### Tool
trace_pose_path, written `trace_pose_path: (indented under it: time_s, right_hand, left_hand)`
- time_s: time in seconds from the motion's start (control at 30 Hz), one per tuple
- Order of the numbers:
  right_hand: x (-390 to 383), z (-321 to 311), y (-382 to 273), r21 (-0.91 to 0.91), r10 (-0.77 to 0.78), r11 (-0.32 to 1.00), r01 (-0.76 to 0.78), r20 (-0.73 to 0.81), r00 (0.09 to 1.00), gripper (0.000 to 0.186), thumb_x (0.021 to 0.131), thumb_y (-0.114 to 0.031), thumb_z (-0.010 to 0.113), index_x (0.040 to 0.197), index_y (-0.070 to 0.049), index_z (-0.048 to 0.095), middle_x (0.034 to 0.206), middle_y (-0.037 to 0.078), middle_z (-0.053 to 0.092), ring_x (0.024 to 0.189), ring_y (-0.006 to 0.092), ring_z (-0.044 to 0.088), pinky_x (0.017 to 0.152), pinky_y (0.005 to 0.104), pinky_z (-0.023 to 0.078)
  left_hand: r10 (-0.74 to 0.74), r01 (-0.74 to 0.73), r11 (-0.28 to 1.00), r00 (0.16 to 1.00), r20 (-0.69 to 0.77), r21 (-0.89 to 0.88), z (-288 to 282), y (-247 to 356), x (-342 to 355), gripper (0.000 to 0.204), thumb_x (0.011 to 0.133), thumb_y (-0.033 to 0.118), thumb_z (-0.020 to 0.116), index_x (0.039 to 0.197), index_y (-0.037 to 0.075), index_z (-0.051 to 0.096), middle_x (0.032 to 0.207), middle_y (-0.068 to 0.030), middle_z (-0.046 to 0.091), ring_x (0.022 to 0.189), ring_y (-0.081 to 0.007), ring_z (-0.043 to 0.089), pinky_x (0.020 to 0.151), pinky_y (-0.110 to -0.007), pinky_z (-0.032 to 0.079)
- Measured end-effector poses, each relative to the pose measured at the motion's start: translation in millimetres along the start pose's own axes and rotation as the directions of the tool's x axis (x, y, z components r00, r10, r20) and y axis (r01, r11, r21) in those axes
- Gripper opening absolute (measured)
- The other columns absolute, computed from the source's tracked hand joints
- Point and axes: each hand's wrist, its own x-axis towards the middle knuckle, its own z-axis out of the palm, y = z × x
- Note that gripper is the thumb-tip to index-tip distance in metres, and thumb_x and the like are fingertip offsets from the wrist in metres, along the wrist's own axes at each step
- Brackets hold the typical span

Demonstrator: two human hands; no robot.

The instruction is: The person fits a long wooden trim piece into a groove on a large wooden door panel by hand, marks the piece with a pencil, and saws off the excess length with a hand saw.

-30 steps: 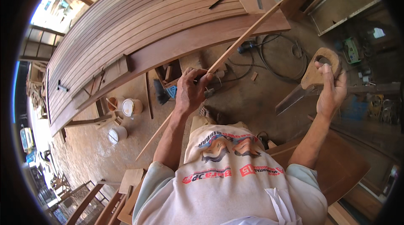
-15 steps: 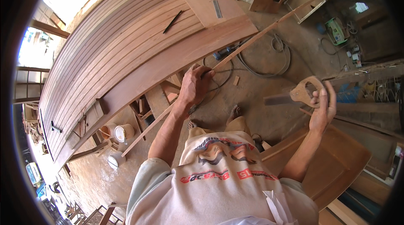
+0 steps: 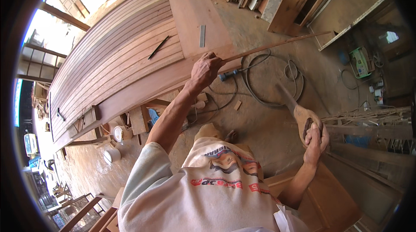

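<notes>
My left hand [image 3: 207,70] is closed round a long thin wooden strip [image 3: 268,46], over the near edge of a large slatted wooden panel [image 3: 125,45]. From my fist the strip reaches far out to the right. My right hand [image 3: 315,142] grips a handsaw by its wooden handle [image 3: 306,117], low on the right and away from the strip. The saw's blade [image 3: 286,95] points away from me and slightly left, over the floor. On the panel lie a dark pencil-like stick [image 3: 158,47] and a short grey metal strip [image 3: 202,36].
A black cable [image 3: 253,95] coils on the floor beside a blue power tool [image 3: 227,76]. White buckets [image 3: 112,155] stand under the panel's near edge. A brown wooden piece [image 3: 325,193] is close on my right. Boards [image 3: 299,2] lean at the back; a green machine [image 3: 360,63] stands far right.
My left hand has carried the strip farther away, up to the panel's edge. My right hand has come down and left, and the saw has swung from pointing left to pointing away.
</notes>
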Motion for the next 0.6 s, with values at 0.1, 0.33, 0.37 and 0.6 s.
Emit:
trace_pose_path:
  time_s: [0.1,0.33,0.37,0.6]
  right_hand:
    - [13,3,-4,0.151,-0.076,0.984,0.092,-0.107,0.991,0.019,0.103,-0.019,0.063,0.102,0.0,0.064,0.069,-0.003,0.046,0.06,0.0055,0.041,0.057,0.0231,0.033]
    - [55,29,-9,0.195,-0.09,0.977,0.085,0.016,0.996,0.04,0.103,-0.014,0.059,0.136,0.009,0.058,0.069,-0.002,0.047,0.057,0.0066,0.042,0.067,0.027,0.05]
    - [60,41,-4,0.202,-0.051,0.978,0.047,0.019,0.998,0.04,0.103,-0.014,0.059,0.136,0.009,0.059,0.069,-0.003,0.047,0.054,0.006,0.04,0.065,0.0266,0.049]
    - [68,115,27,0.032,0.066,0.996,-0.08,0.315,0.947,0.04,0.104,-0.017,0.059,0.137,0.006,0.062,0.085,0.003,0.063,0.065,0.008,0.057,0.058,0.0255,0.049]
  left_hand:
    - [0.019,-0.02,0.999,1.0,0.021,0.042,14,-17,13,0.019,0.101,0.023,0.066,0.105,0.011,0.079,0.102,-0.0118,0.071,0.102,-0.0343,0.067,0.085,-0.045,0.055]
    - [0.15,-0.151,0.986,0.988,0.021,0.068,31,-34,27,0.019,0.092,0.021,0.07,0.106,0.014,0.08,0.101,-0.0077,0.07,0.102,-0.0299,0.065,0.089,-0.043,0.054]
    - [0.154,-0.154,0.985,0.988,0.017,0.076,28,-31,29,0.02,0.09,0.021,0.07,0.105,0.015,0.081,0.1,-0.0075,0.07,0.103,-0.0297,0.064,0.092,-0.042,0.053]
    - [0.025,-0.03,0.994,0.999,0.044,0.104,23,-35,27,0.016,0.094,0.018,0.073,0.107,0.008,0.074,0.102,-0.01,0.068,0.102,-0.0325,0.064,0.089,-0.044,0.052]
